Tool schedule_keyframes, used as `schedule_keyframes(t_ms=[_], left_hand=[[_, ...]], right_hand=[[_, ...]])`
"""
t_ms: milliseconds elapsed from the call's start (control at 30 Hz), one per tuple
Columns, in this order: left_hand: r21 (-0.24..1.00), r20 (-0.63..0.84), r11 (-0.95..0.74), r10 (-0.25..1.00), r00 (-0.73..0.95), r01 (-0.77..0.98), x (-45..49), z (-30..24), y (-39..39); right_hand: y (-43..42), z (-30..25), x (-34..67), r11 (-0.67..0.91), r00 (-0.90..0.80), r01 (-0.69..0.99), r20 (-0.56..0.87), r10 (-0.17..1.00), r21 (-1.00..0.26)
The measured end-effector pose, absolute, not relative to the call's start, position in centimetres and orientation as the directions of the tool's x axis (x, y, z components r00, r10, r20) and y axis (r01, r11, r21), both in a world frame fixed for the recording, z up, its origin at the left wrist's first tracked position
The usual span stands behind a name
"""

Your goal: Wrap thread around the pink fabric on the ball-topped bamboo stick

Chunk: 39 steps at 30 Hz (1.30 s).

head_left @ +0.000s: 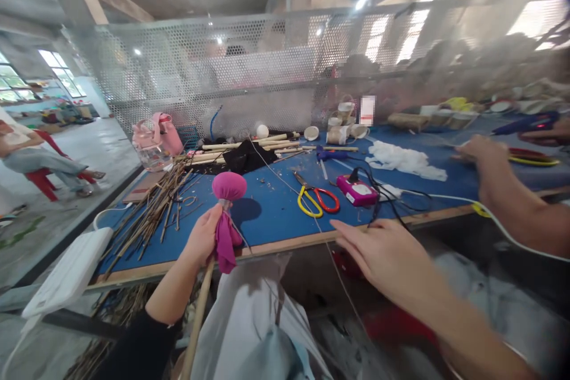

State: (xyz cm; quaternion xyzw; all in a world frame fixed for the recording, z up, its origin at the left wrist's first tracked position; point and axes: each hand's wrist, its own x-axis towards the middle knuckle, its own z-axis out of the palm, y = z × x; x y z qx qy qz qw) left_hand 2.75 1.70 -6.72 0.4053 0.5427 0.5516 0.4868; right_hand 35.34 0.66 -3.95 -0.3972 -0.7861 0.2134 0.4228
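My left hand (205, 234) is closed around the neck of a magenta cloth-covered ball (229, 186). A loose tail of the same cloth (226, 246) hangs below the fingers. A pale wooden stick (199, 314) runs down from the grip toward my lap. My right hand (378, 249) is at the table's front edge, its fingers stretched out to the left and nothing visible in them. A thin string (341, 279) passes close to its fingertips and hangs over the edge. Scissors (318, 199) with one yellow and one red handle lie on the table between my hands.
The blue table (271, 219) holds thin twigs (155, 214), black cloth (249, 157), a purple box with cables (356, 191), white stuffing (403, 160) and a blue glue gun (333, 155). A white power bank (69, 270) sits left. Another person's arm (503, 190) reaches in from the right.
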Motion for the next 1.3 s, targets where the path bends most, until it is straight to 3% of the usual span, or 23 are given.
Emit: schedule_keyframes(t_ms=[133,200,300,433,533,633,733,867,1100,1200,1300], left_hand=[[0.993,-0.077,0.060,0.982,-0.170,-0.107,2.8,-6.9,1.8],[0.994,-0.038,0.021,0.986,-0.160,-0.106,2.8,-7.1,1.8],[0.995,0.065,-0.075,0.987,-0.148,-0.064,2.6,-7.5,1.9],[0.986,0.167,-0.165,0.981,-0.094,0.028,2.4,-7.7,1.9],[0.978,0.203,-0.197,0.975,-0.093,0.064,2.3,-7.6,1.9],[0.973,0.218,-0.209,0.971,-0.098,0.094,2.2,-7.4,1.9],[0.971,0.221,-0.209,0.971,-0.095,0.114,2.1,-7.4,1.9],[0.968,0.216,-0.199,0.971,-0.104,0.156,2.0,-7.5,1.8],[0.969,0.223,-0.210,0.970,-0.095,0.132,2.5,-7.3,1.8],[0.974,0.203,-0.190,0.974,-0.099,0.123,2.6,-7.5,1.7],[0.962,0.242,-0.220,0.962,-0.128,0.161,2.6,-7.6,1.6]], right_hand=[[1.3,-4.1,29.4,0.390,-0.489,0.314,0.205,0.848,-0.865],[2.0,-4.8,25.2,0.343,-0.495,0.177,0.218,0.841,-0.922],[3.3,-5.9,19.5,0.115,-0.427,-0.035,0.119,0.896,-0.993],[4.3,-6.5,16.0,-0.080,-0.517,-0.192,0.031,0.855,-0.978],[4.4,-6.2,15.7,-0.008,-0.476,-0.095,0.038,0.879,-0.995],[4.6,-5.0,16.1,0.168,-0.402,0.150,0.095,0.911,-0.974],[4.8,-3.6,16.9,0.267,-0.446,0.337,0.096,0.890,-0.903],[4.9,-3.1,17.5,0.315,-0.422,0.340,0.155,0.893,-0.886],[6.0,-4.2,16.8,0.242,-0.546,0.251,0.069,0.835,-0.937],[6.1,-4.5,16.6,0.003,-0.529,0.019,-0.008,0.848,-1.000],[5.4,-4.6,16.5,-0.359,-0.607,-0.210,-0.166,0.777,-0.909]])
